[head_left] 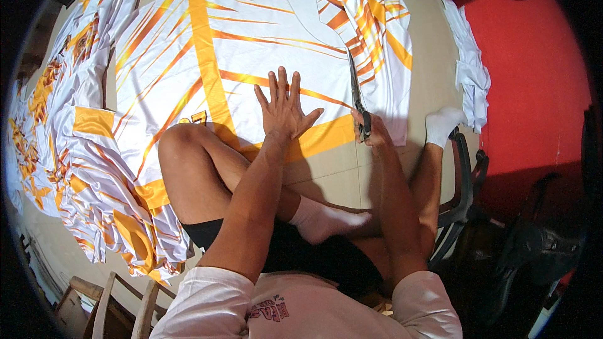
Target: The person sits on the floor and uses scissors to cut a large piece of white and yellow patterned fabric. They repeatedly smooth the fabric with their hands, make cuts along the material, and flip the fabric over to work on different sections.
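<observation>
A white fabric sheet (251, 53) printed with orange and yellow streaks lies spread on the floor before me. My left hand (284, 114) rests flat on it with fingers spread, just above its orange lower band. To the right, my right hand (378, 135) is closed round the black handles of a pair of scissors (355, 85). The long blades point away from me and lie along the sheet's right side. Beyond the blades a loose, rumpled part of the patterned fabric (383, 44) is folded over. How far apart the blades are is hard to make out.
Heaped fabric pieces (100, 157) in the same pattern lie at my left. A white cloth (471, 78) sits beside a red surface (534, 69) at right. Black chair-like legs (465, 179) stand near my foot, and wooden frame parts (103, 301) stand at lower left.
</observation>
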`<state>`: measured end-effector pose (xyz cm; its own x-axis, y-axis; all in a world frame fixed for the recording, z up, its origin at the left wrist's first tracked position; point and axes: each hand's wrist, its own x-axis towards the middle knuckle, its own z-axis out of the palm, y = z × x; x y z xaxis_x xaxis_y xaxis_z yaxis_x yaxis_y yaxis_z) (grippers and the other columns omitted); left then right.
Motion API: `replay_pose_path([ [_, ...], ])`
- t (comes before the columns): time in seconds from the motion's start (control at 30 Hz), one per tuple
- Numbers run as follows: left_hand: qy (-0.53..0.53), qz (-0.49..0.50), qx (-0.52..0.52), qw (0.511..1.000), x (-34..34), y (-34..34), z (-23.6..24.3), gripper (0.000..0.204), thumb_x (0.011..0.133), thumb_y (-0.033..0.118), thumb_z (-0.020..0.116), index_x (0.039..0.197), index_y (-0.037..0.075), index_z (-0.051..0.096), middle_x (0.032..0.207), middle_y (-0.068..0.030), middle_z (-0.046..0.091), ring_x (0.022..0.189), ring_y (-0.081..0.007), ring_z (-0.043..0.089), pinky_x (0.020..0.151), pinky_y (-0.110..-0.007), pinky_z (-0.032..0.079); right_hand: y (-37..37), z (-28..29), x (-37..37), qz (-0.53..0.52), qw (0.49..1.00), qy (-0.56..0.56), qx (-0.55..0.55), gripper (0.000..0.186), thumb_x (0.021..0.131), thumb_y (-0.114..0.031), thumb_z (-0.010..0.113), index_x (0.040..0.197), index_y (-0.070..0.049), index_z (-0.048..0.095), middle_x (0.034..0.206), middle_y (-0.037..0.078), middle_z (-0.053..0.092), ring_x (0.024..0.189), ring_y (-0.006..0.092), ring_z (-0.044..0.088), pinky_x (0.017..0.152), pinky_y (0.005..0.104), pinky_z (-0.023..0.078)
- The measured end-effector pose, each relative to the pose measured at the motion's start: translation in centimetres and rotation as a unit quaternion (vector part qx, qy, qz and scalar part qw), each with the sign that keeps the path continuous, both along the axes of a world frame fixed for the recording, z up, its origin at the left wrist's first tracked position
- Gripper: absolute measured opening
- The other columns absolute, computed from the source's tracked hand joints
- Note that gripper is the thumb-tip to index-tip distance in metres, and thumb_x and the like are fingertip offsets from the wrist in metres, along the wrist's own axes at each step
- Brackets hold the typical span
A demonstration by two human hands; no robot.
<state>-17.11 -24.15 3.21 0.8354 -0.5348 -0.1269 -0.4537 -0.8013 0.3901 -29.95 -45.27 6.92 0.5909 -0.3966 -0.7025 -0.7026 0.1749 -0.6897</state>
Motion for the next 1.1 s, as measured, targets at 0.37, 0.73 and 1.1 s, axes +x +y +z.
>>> replay_pose_path([
  [0.37,-0.012,-0.001,0.004,1.000,0.0,-0.3,-0.4,0.110,0.084,0.081,0.052,0.164,0.015,0.018,0.172,-0.0173,0.003,0.158,-0.0385,-0.001,0.119,-0.072,-0.002,-1.5,-3.1,-0.4,-0.013,1.000,-0.008,0.009,0.034,0.088,-0.040,0.082,0.083,-0.013,0.062,0.057,-0.005,0.050,0.043,0.0081,0.047,0.038,0.0279,0.037],
  [0.73,-0.011,0.004,-0.004,1.000,0.0,0.1,-0.5,0.111,0.082,0.081,0.054,0.164,0.015,0.020,0.172,-0.0175,0.005,0.158,-0.0388,0.000,0.119,-0.072,-0.003,0.5,1.4,2.0,-0.027,0.999,-0.021,0.039,0.038,0.088,-0.044,0.080,0.080,-0.015,0.058,0.059,-0.004,0.049,0.043,0.0069,0.046,0.038,0.0243,0.035],
  [1.1,-0.039,0.000,-0.022,0.999,-0.2,-0.2,-1.2,0.113,0.081,0.081,0.054,0.163,0.012,0.020,0.171,-0.0203,0.006,0.158,-0.0416,0.001,0.119,-0.073,-0.001,-0.7,0.3,2.6,-0.027,0.999,-0.027,0.021,0.038,0.087,-0.043,0.081,0.075,-0.016,0.056,0.058,-0.006,0.048,0.043,0.0055,0.044,0.039,0.0246,0.034],
])
